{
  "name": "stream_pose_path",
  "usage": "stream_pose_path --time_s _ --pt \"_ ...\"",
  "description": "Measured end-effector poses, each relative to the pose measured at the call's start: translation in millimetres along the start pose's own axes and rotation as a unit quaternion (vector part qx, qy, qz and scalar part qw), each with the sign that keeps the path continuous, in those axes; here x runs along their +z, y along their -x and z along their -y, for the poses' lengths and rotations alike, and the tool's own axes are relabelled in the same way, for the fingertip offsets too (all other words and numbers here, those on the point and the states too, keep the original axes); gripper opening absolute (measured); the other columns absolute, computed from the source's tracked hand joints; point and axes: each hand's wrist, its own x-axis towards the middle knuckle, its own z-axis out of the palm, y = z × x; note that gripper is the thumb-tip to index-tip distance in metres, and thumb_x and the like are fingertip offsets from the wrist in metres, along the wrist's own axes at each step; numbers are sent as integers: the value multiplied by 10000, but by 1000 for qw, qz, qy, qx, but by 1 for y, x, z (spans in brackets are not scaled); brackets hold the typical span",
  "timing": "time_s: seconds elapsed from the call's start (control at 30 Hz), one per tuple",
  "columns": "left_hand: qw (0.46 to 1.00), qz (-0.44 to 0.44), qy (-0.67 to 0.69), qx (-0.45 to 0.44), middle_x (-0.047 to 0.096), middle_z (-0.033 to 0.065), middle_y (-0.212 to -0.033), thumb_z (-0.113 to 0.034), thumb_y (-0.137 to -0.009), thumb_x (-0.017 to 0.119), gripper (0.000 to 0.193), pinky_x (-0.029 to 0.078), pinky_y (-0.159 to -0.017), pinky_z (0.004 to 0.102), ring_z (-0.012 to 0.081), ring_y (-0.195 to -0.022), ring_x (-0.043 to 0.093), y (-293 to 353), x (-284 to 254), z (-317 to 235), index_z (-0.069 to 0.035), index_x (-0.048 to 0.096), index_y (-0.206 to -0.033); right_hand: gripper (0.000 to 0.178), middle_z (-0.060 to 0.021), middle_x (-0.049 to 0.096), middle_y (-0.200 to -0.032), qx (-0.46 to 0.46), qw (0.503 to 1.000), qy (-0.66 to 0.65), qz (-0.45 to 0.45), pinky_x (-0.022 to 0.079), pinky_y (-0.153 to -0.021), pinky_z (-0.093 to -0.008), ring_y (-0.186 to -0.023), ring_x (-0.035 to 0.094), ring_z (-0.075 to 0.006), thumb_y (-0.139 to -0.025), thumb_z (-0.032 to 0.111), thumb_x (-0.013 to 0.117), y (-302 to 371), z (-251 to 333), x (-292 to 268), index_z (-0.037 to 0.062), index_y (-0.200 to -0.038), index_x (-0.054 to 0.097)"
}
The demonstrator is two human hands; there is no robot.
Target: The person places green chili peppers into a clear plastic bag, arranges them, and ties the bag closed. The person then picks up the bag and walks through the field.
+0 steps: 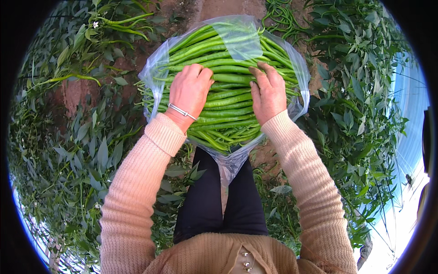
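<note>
A clear plastic bag (299,98), spread wide at the mouth, is heaped with long green chili peppers (230,100), most lying crosswise in rows. My left hand (188,93), with a silver bangle at the wrist, is closed over peppers on the left of the heap; its fingertips are partly hidden. On the right side, my right hand (270,93) has its thumb and bent fingers around pepper ends. One pepper (232,79) runs across the gap between both hands. A flap of clear film lies over the far peppers.
Leafy pepper plants (86,137) crowd both sides, some with peppers hanging at the upper left. More green peppers (285,20) lie in a pile on the soil beyond the bag. Blue-white sheeting (404,114) stands at the far right. My dark-trousered legs (200,201) are below the bag.
</note>
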Motion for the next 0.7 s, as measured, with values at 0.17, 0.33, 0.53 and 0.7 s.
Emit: stream_pose_path --time_s 0.17,0.33,0.53,0.7 --pt "1000 -25 -18 1 598 148 -1070 -163 -791 719 306 474 -843 437 347 -969 574 -2 0 -5 -30 631 -1051 465 -202 493 -1331 13 999 34 10 353 -1046 -480 -1223 476 -373 -815 119 655 -4 14 10 -4 -1251 551" --pt "989 118 -72 -62 276 199 -1527 -358 -913 541 664 210 -1112 575 393 -1418 239 25 2 -18 -67 329 -1471 694 -214 297 -1509 28 992 62 106 177 -1138 -540 -1403 270 -379 -897 360 587 7 41 35 -11 -1433 348" --pt "992 92 -62 -61 273 178 -1538 -335 -881 572 687 201 -1103 592 386 -1415 250 28 19 -4 -104 329 -1480 789 -201 219 -1555 27 985 111 129 105 -1148 -564 -1450 175 -358 -903 469 525 5 33 52 -21 -1470 279" --pt "992 86 -57 -66 264 177 -1544 -331 -867 584 701 199 -1101 596 384 -1416 250 23 29 4 -115 328 -1483 803 -187 205 -1566 37 983 123 131 96 -1150 -563 -1458 158 -346 -898 503 499 -2 28 65 -15 -1473 284"
